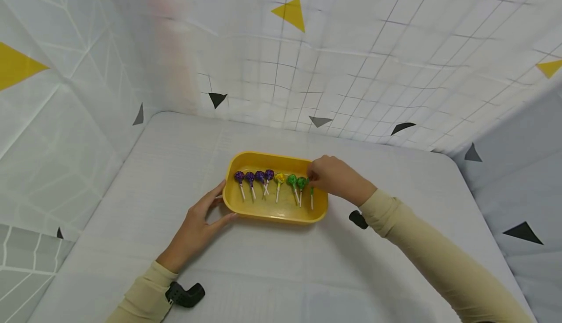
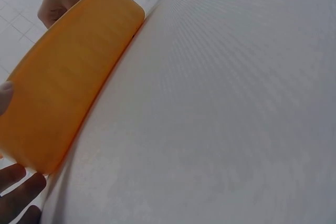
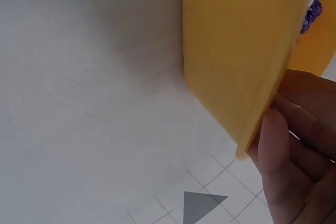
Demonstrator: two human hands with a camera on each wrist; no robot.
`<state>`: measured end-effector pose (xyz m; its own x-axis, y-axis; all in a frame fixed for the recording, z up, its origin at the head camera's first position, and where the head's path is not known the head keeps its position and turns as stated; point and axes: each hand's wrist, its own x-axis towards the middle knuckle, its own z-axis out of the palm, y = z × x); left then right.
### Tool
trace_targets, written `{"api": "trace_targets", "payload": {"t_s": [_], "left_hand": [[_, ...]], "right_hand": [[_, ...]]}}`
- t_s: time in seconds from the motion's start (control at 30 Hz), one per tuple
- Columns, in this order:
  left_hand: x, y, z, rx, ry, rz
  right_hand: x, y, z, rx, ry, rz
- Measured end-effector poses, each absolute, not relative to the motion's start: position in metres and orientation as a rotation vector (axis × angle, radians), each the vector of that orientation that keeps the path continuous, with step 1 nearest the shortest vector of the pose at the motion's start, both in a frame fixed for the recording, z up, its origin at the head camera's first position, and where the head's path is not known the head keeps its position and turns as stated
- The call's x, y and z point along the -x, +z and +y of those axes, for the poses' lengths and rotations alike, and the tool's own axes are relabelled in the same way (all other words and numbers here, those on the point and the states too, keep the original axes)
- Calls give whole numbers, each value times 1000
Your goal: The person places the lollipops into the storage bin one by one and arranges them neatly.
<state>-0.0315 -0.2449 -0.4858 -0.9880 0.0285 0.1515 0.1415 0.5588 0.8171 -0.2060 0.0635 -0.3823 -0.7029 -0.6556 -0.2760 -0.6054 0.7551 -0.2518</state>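
A yellow plastic tray [image 1: 272, 213] with rounded corners stands on the white surface. In it lies a row of lollipops: several purple ones [image 1: 250, 177] at the left, a yellow one [image 1: 279, 179] in the middle, green ones [image 1: 301, 182] at the right. My left hand [image 1: 197, 223] holds the tray's left end between thumb and fingers. My right hand [image 1: 335, 177] reaches over the right end and pinches the rightmost green lollipop [image 1: 312, 198], whose head is mostly hidden by the fingers. In the right wrist view, the thumb [image 3: 274, 140] overlaps the tray's rim.
White cloth-like walls [image 1: 351, 45] with grid lines and coloured triangles enclose the surface [image 1: 263, 274] at the back and sides. Black wrist devices show beside the left sleeve [image 1: 145, 296] and the right sleeve [image 1: 421, 240].
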Motion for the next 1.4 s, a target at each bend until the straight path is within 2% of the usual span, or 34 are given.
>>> {"api": "trace_targets", "payload": {"t_s": [0.5,1.4], "left_hand": [[33,-487,-245,181,-1409,-2642],[31,-486,-246,173,-1481,-2623]], "right_hand": [[204,-383,38,1029,229,2621],[210,-390,27,1064,220,2602]]}}
